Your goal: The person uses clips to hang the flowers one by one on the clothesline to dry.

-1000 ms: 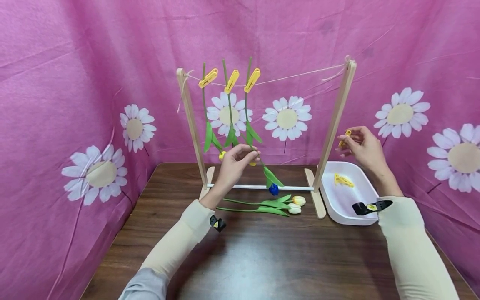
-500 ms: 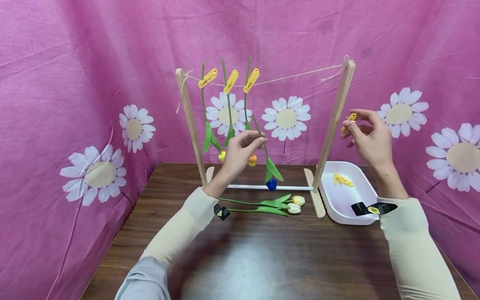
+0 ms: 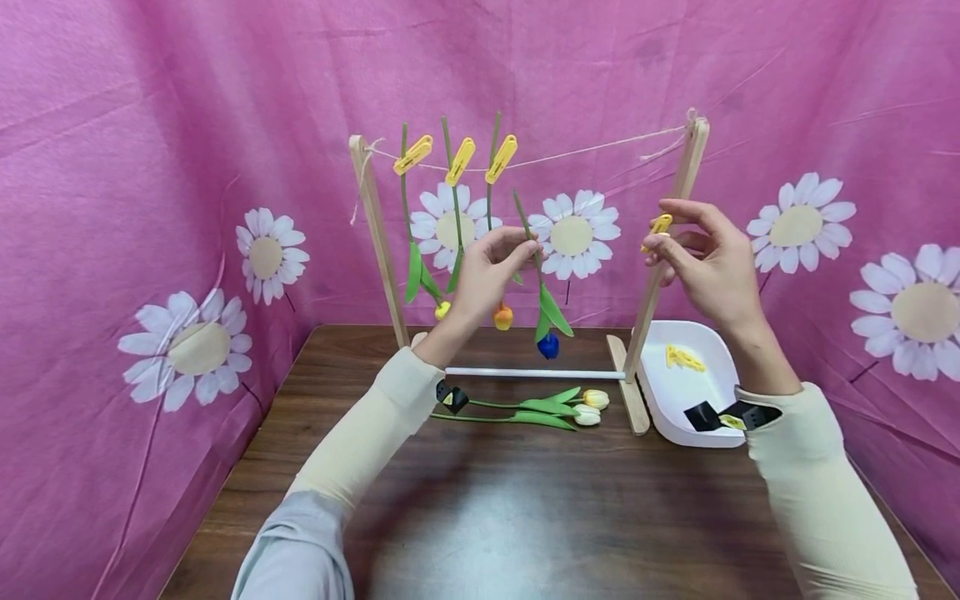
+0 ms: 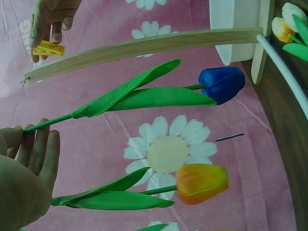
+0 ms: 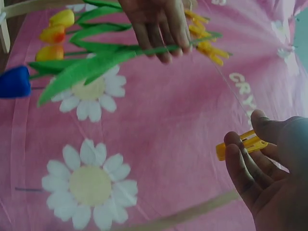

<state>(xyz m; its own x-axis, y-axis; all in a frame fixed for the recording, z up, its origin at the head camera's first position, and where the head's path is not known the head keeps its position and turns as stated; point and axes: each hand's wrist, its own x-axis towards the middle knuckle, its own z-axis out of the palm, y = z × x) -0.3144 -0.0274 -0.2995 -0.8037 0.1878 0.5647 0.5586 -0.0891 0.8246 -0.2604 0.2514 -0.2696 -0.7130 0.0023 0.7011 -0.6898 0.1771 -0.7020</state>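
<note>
My left hand (image 3: pixel 491 271) pinches the stem of a blue tulip (image 3: pixel 548 345), which hangs head down in front of the string (image 3: pixel 592 150). Between the thumb and fingers of my right hand (image 3: pixel 712 262) is a yellow clothespin (image 3: pixel 660 225), held near the right post (image 3: pixel 651 321). Three tulips hang head down from the string's left part, each clipped by a yellow clothespin (image 3: pixel 501 158). Among their blooms, a yellow one (image 3: pixel 442 310) and an orange one (image 4: pixel 202 184) show beyond my left hand. In the right wrist view the held clothespin (image 5: pixel 243 144) lies across the fingertips.
A white tray (image 3: pixel 660 417) with yellow clothespins (image 3: pixel 684 358) stands right of the wooden frame. Two pale tulips (image 3: pixel 588 414) lie on the brown table (image 3: pixel 480 508) before the frame's white crossbar (image 3: pixel 536 374). A pink flowered cloth (image 3: pixel 600 67) surrounds the table.
My left hand has moved up and to the right, raising the blue tulip off the crossbar's level. The right hand has risen and then come left toward the post with the clothespin.
</note>
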